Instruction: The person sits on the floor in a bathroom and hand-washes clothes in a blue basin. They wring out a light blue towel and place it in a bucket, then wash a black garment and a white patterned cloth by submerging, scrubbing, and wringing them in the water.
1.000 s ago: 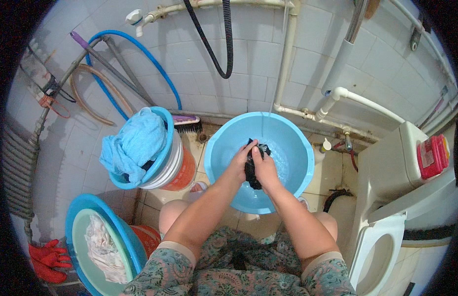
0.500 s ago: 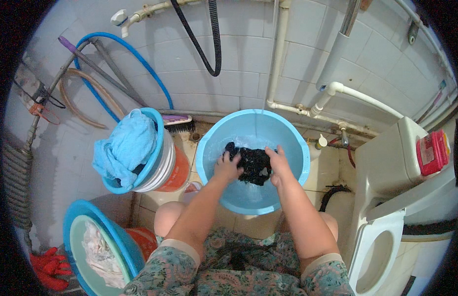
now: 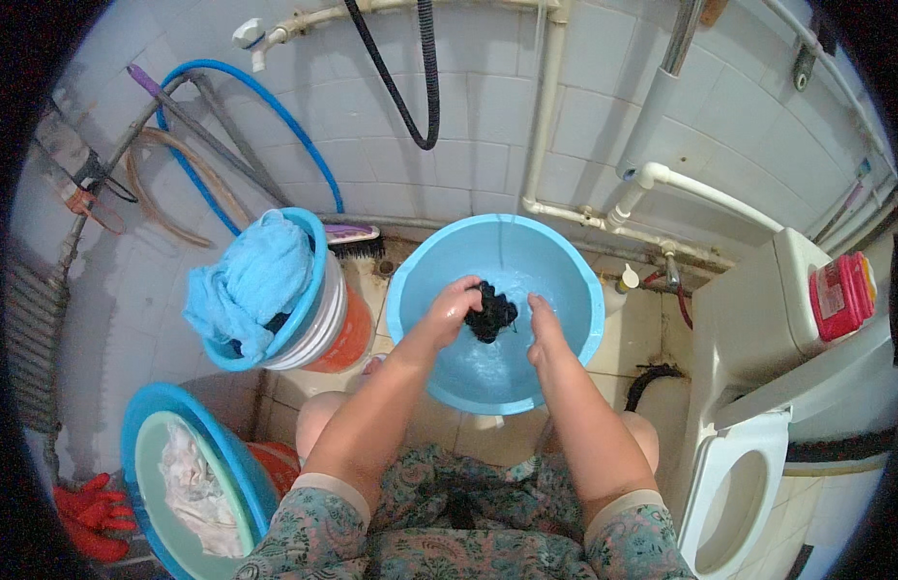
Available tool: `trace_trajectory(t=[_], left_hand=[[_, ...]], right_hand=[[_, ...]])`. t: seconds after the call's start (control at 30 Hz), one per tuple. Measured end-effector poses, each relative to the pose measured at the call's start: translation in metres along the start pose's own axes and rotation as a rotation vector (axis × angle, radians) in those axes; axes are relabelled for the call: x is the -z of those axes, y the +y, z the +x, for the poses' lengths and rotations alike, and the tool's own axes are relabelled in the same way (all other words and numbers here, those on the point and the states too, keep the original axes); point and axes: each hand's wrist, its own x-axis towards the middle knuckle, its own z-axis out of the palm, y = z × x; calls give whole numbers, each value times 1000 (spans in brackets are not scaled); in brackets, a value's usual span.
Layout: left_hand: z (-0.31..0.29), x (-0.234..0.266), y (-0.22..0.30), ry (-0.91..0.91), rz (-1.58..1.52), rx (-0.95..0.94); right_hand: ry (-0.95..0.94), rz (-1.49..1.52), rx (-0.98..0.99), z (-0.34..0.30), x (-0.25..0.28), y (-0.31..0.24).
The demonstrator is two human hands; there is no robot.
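A light blue basin [image 3: 553, 259] with water in it stands on the floor in front of my knees. Bunched black cloth [image 3: 491, 315] sits in the middle of the basin, its lower end loose. My left hand [image 3: 456, 309] is closed on the cloth's left side, thumb and fingers wrapped round its edge. On the right, my right hand [image 3: 545, 331] is apart from the cloth, fingers stretched out and nothing in them. What kind of garment the cloth is, I cannot make out.
At the left, a blue basin holding a light blue towel [image 3: 255, 280] sits on stacked buckets. Nearer stands a green basin [image 3: 154, 464] with pale cloth. Red gloves [image 3: 91, 517] lie beside it. A brush [image 3: 357, 242], a bottle [image 3: 620, 288] and a toilet [image 3: 739, 493] are around.
The black cloth has gone from spread out between both hands to a small bunch. My left hand has closed on it, and my right hand has come away from it.
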Motion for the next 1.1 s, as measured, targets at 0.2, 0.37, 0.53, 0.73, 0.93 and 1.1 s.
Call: trace_trajectory(t=[0.2, 0.37, 0.53, 0.73, 0.93, 1.1], left_hand=[[-28, -19, 59, -320, -734, -84], [-20, -15, 49, 11, -257, -137], [-15, -26, 22, 159, -405, 237], [-21, -41, 20, 367, -332, -148], [-20, -42, 18, 478, -257, -285], [-21, -30, 13, 617, 233, -303]], right_hand=[[-227, 260, -149, -34, -11, -26], [-440, 535, -110, -53, -22, -46], [-323, 224, 85, -56, -40, -27], [-101, 34, 245, -70, -63, -2], [-164, 61, 163, -60, -66, 2], [-168, 78, 16, -61, -67, 3]])
